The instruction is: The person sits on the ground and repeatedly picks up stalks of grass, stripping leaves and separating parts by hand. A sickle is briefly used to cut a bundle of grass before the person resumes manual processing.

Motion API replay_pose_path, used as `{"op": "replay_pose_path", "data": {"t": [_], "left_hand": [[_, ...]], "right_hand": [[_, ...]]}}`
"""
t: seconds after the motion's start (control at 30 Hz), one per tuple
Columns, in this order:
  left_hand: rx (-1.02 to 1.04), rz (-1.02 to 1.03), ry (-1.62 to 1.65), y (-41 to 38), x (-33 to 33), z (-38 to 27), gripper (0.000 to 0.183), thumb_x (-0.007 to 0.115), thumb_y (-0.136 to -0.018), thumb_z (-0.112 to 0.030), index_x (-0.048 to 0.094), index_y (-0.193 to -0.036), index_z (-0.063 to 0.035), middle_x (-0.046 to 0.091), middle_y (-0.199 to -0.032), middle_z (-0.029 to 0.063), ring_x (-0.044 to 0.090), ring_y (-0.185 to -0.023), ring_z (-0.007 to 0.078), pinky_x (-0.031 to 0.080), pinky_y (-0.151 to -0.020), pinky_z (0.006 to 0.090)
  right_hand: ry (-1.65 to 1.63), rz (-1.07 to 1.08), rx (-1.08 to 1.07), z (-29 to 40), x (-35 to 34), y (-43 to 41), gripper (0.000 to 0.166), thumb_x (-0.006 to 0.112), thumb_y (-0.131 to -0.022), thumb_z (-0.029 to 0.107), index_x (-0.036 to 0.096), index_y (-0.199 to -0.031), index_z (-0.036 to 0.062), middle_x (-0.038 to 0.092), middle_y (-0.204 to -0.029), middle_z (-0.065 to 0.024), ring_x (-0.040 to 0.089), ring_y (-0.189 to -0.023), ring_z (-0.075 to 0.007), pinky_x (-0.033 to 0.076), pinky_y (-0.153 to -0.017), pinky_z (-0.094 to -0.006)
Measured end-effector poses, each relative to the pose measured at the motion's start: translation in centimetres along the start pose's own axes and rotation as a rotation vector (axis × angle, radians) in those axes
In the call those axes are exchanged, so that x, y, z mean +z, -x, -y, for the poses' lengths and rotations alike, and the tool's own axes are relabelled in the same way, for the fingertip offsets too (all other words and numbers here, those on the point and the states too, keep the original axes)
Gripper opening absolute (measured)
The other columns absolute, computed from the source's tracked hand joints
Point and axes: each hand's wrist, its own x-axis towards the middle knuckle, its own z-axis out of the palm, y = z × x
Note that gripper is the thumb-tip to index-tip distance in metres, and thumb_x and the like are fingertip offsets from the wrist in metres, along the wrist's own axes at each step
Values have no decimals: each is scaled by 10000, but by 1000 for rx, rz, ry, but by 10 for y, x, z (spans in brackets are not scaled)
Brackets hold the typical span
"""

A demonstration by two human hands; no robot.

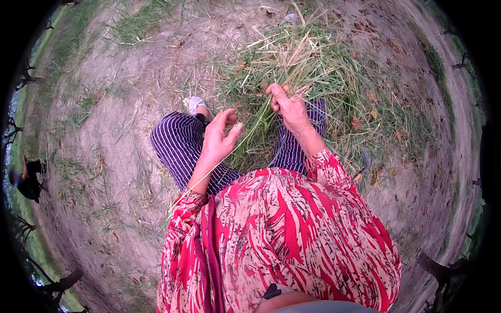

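My right hand (289, 107) is closed around a bunch of green grass stalks (260, 125). Their dry, feathery seed heads (299, 54) fan out beyond my fist, and the stalk ends hang back between my knees. My left hand (221, 135) is to the left of the bunch, its thumb apart from the bent fingers, with nothing visible in its grasp. One long pale stalk runs from the bunch past my left wrist to the sleeve. Beneath and beyond my right hand lies a loose heap of cut grass (340, 74).
A sickle (364, 164) with a wooden handle lies on the bare soil to my right. Dry leaves (356, 123) and grass scraps are scattered about. Another person (31, 178) in dark clothing is at the far left. Tree trunks (62, 282) stand around the rim.
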Motion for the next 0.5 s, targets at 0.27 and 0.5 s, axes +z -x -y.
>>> {"op": "replay_pose_path", "data": {"t": [0.27,0.5], "left_hand": [[-40,450,-130,41,-9,11,385,585,-827,-217,511,-1110,33,602,-928,166,609,-853,234,484,-742,321],[-128,320,427,18,5,-22,357,558,-856,-128,460,-1161,29,591,-969,91,578,-908,149,459,-801,272]], "right_hand": [[-193,-508,-96,-17,-54,-37,221,512,-903,220,546,-773,45,438,-562,27,404,-457,-43,306,-407,-173],[253,-137,-81,0,-28,-11,201,566,-871,241,595,-858,43,514,-621,30,426,-504,-35,329,-441,-171]]}}
